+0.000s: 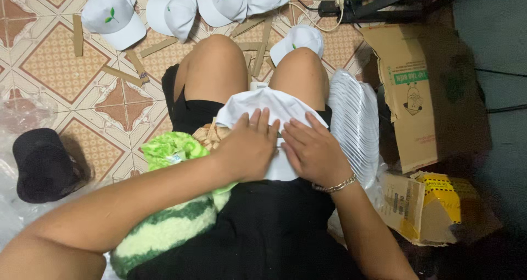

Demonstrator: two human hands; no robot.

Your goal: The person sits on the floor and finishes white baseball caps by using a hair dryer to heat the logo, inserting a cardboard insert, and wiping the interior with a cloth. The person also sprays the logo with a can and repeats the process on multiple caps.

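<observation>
A white cap [263, 104] lies across my lap, between my knees. My left hand [250, 145] presses flat on its crown, fingers together and pointing away from me. My right hand [313, 151], with a bracelet at the wrist, lies flat on the cap beside the left, the fingertips nearly touching. A bit of brown cardboard [211, 134] shows under my left hand. A green and white plush cushion [170, 214] rests under my left forearm.
Several white caps with a green leaf mark [112, 17] lie on the tiled floor ahead, among cardboard strips [121, 74]. A black cap [44, 165] sits at the left. A stack of clear plastic pieces [354, 121] and cardboard boxes [409, 88] stand at the right.
</observation>
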